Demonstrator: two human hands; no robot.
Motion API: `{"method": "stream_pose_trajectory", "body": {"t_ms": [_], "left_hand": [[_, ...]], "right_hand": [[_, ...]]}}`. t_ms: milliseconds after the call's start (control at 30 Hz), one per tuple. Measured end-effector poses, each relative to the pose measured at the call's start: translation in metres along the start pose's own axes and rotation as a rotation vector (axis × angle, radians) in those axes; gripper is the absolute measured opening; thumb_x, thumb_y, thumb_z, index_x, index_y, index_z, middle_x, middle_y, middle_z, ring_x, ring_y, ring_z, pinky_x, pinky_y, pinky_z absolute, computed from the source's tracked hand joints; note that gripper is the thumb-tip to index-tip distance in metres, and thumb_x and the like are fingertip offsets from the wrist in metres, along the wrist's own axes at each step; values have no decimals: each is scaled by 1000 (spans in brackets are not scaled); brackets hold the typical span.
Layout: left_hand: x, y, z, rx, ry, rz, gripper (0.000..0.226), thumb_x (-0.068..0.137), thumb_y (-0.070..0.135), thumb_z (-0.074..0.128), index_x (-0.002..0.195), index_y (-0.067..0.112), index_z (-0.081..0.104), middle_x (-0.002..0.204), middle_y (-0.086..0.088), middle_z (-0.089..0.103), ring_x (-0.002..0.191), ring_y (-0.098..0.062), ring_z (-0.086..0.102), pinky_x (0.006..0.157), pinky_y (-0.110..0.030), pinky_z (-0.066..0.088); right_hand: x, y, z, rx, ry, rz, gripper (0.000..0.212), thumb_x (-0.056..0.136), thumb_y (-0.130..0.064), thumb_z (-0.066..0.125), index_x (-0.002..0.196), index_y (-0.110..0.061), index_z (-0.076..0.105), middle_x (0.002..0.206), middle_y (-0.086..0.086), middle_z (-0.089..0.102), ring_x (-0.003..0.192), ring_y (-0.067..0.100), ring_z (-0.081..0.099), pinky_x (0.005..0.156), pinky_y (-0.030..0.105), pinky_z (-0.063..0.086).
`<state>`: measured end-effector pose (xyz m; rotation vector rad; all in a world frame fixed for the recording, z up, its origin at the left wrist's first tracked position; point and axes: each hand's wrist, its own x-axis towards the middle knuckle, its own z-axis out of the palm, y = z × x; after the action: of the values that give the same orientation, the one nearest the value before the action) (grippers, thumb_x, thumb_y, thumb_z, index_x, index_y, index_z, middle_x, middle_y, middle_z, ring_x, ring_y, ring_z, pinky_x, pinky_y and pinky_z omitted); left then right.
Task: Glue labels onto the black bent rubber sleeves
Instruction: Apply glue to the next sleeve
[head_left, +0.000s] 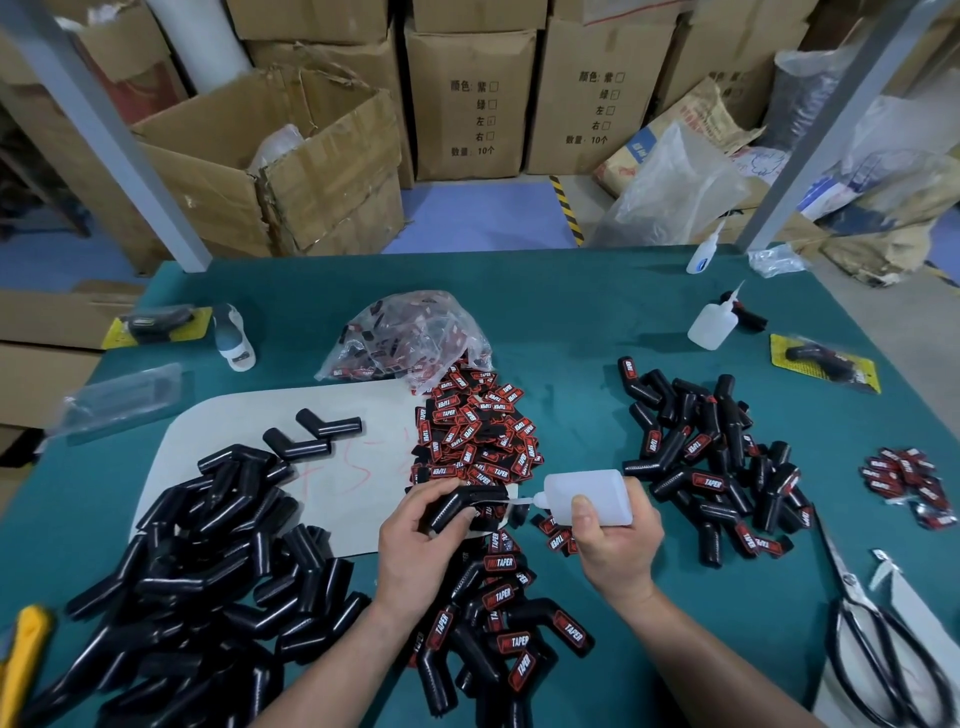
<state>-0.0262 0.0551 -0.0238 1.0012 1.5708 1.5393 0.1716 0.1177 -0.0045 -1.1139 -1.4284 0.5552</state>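
My left hand (415, 535) grips a black bent rubber sleeve (470, 500) above the green table. My right hand (613, 545) holds a white glue bottle (592, 496) on its side, its thin nozzle touching the sleeve's right end. Beyond the hands lies a heap of red-and-black labels (475, 436). Unlabelled sleeves (208, 561) are piled at the left. Labelled sleeves (498, 629) lie between my forearms, and a second labelled pile (711, 462) sits to the right.
A plastic bag of labels (410, 338) lies at the table's middle, two more glue bottles (714, 325) at the back right. Scissors (878, 639) lie at the right edge, a small label pile (909, 483) beyond them. A yellow tool (26, 649) lies at the left. Cardboard boxes stand behind.
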Motion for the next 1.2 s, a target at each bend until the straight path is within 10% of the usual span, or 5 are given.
{"method": "stream_pose_trajectory", "body": {"t_ms": [1067,1200], "left_hand": [[0,4,-1,14,76,-5,43,84,-2,80,107,34,76,114,19,70,110,1,66,90,-10,51],[0,5,-1,37,75,-4,42,84,-1,80,108,32,75,113,23,69,110,4,65,91,-16,54]], "right_hand": [[9,-2,-4,-16,66,-12,24,76,-35,62,75,-16,47,61,-21,46,58,-15,52,48,1,32],[9,-3,-4,-27,81,-1,50,85,-56,61,71,-9,52,58,-13,44,56,-7,51,46,6,33]]}}
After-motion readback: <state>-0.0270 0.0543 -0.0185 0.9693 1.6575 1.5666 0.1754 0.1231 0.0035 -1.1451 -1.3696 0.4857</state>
